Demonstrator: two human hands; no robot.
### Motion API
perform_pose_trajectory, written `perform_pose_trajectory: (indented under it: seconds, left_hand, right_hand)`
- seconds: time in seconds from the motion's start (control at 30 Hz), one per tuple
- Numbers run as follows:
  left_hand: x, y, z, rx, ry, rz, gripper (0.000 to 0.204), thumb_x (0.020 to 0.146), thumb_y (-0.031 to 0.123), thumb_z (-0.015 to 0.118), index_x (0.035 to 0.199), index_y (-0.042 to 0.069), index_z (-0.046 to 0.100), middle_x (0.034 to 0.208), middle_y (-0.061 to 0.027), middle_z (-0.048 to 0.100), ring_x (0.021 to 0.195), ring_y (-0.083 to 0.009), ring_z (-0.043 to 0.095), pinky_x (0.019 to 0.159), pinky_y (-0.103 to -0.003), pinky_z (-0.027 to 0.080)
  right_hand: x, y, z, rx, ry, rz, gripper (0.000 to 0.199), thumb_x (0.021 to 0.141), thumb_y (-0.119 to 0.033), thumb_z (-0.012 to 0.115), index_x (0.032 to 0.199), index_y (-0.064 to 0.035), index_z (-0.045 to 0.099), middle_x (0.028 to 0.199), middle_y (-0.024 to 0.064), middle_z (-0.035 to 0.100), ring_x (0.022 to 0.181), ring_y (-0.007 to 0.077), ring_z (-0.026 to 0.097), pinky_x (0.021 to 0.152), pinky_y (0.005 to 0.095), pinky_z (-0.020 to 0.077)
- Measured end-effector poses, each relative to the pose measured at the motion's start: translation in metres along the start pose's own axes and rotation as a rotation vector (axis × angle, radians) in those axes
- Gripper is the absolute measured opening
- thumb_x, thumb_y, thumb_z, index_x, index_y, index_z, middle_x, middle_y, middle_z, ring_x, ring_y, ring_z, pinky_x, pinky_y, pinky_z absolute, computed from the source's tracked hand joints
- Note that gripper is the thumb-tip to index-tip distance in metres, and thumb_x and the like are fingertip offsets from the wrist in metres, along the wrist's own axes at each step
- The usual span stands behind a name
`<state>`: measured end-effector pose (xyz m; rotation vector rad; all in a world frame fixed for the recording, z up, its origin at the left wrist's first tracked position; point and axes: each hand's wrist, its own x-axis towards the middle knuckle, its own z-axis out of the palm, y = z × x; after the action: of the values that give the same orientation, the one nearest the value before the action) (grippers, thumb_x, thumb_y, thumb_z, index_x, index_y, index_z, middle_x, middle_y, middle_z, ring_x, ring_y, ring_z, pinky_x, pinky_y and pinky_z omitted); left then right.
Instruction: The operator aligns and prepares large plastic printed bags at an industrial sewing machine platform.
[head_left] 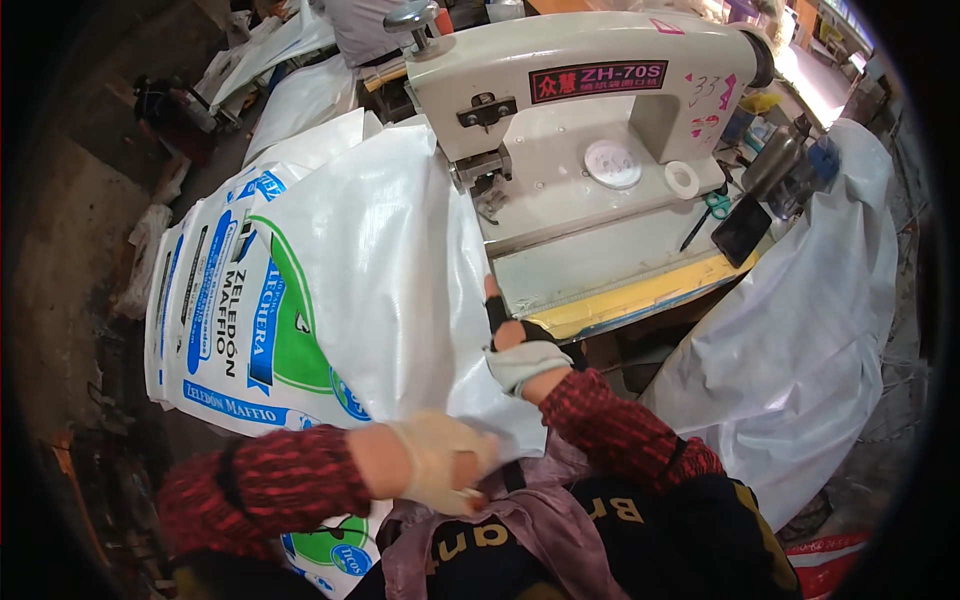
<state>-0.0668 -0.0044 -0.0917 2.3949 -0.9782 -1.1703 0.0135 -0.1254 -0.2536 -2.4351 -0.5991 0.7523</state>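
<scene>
A stack of white woven sacks [400, 270] with green, blue and black print lies to the left of a cream sewing machine [590, 80]. The top sack's right edge runs beside the machine's needle area. My right hand [522, 360], in a pale glove with black finger covers, is at that edge by the table's front corner. Its index finger stretches forward along the sack; the other fingers are partly hidden. My left hand [445, 460], also gloved, is over the sack's near edge, close to my body. Motion smears its bent fingers, and their grip is unclear.
Scissors [717, 206], a dark phone [743, 230] and a white tape roll [682, 180] lie on the machine table. Behind them stands a metal bottle [778, 158]. White sacking [800, 340] drapes at the right. A person [165, 115] is far left.
</scene>
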Motion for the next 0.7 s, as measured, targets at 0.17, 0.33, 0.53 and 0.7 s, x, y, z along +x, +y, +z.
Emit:
perform_pose_trajectory:
  seconds: [0.17,0.33,0.53,0.7]
  left_hand:
    - [-0.079,-0.02,-0.068,0.553,-0.069,-0.506,0.019,0.059,0.028,0.069,0.066,0.011,0.063,0.062,-0.0078,0.06,0.063,-0.0273,0.061,0.055,-0.036,0.047]
    - [-0.026,0.034,-0.068,0.513,0.163,0.039,0.015,0.06,0.027,0.067,0.061,0.014,0.06,0.062,-0.0028,0.059,0.069,-0.0225,0.058,0.082,-0.044,0.037]
    - [0.059,0.018,0.004,0.217,-0.019,0.001,0.014,0.065,0.02,0.062,0.068,0.007,0.066,0.071,-0.0149,0.064,0.07,-0.0336,0.062,0.062,-0.041,0.049]
    - [-0.008,0.007,-0.044,0.236,0.144,0.042,0.019,0.063,0.022,0.066,0.068,0.006,0.059,0.061,-0.0142,0.057,0.059,-0.0341,0.057,0.052,-0.043,0.045]
  right_hand:
    - [0.018,0.004,-0.013,-0.071,0.045,-0.031,0.062,0.08,-0.026,0.051,0.132,-0.0047,0.025,0.087,0.0253,0.06,0.08,0.0387,0.06,0.066,0.0439,0.0479]
    - [0.07,-0.011,-0.04,-0.165,0.046,-0.099,0.052,0.081,-0.026,0.049,0.126,-0.0026,0.035,0.087,0.0251,0.061,0.082,0.0384,0.061,0.068,0.0431,0.0488]
    - [0.051,-0.014,-0.039,-0.148,-0.062,-0.154,0.056,0.08,-0.023,0.048,0.13,-0.001,0.034,0.081,0.0254,0.061,0.076,0.0395,0.061,0.066,0.043,0.049]
    - [0.012,-0.005,-0.019,-0.113,-0.113,-0.175,0.064,0.08,-0.017,0.049,0.137,-0.0033,0.024,0.097,0.0283,0.059,0.085,0.0424,0.059,0.073,0.0458,0.0476]
